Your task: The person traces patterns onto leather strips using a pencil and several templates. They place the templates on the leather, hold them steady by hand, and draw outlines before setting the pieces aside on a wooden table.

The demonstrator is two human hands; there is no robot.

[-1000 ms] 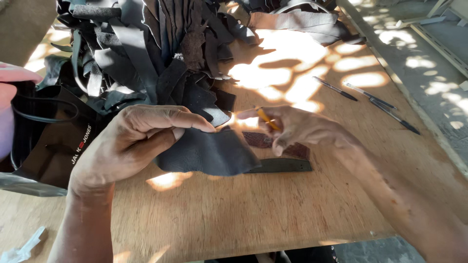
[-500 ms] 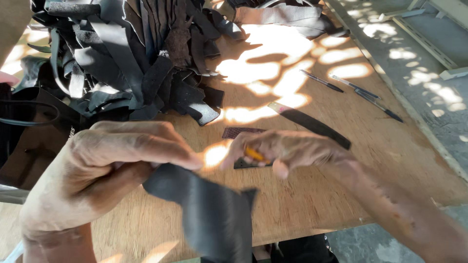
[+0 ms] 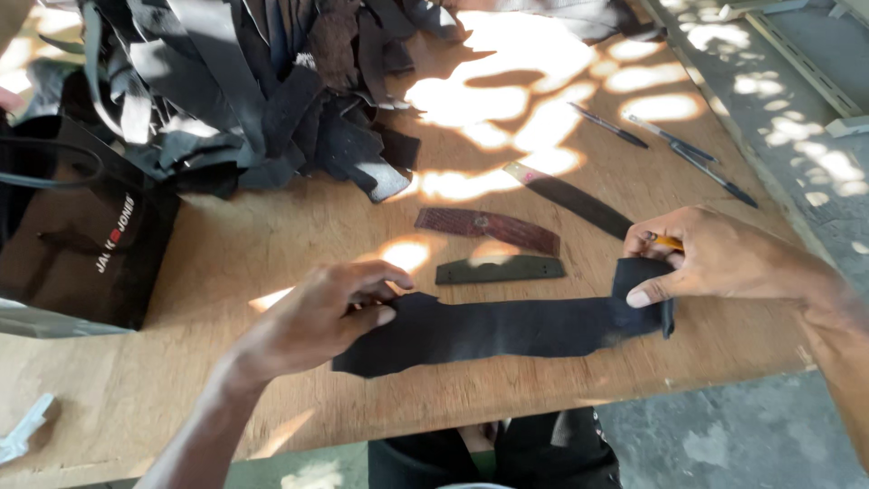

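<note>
On the table: long black leather strip (image 3: 507, 330) laid flat near the front edge of the wooden table (image 3: 272, 244), running left to right between both hands.
Left hand: left hand (image 3: 317, 317) pressed on the strip's left end, fingers curled down, thumb tucked under the fingers; pinning the leather, not lifting it.
Right hand: right hand (image 3: 724, 258) grips the strip's right end, thumb on top of the leather, end folded up a bit under it; also holds a small orange-yellow tool (image 3: 668, 242) between the fingers, mostly hidden, kind can't tell.
Just behind strip: flat dark green-grey template piece (image 3: 500, 270), apart from the strip; behind that a reddish-brown textured leather piece (image 3: 487, 230).
Right of those: long dark blade-like strip (image 3: 570, 199) lying diagonal, near the right hand, not touching.
Far right: pen (image 3: 608, 126) and two more thin tools (image 3: 692, 158) lying loose on the table, well apart from the hands.
Back left: big pile of black leather scraps (image 3: 253, 91), heaped and tangled.
Left edge: dark brown shopping bag (image 3: 86, 244) standing at the table's left side, just beside the pile.
Bottom left: pale small object (image 3: 23, 430) at the table corner, unclear what.
Light: dappled sun patches across the table.
</note>
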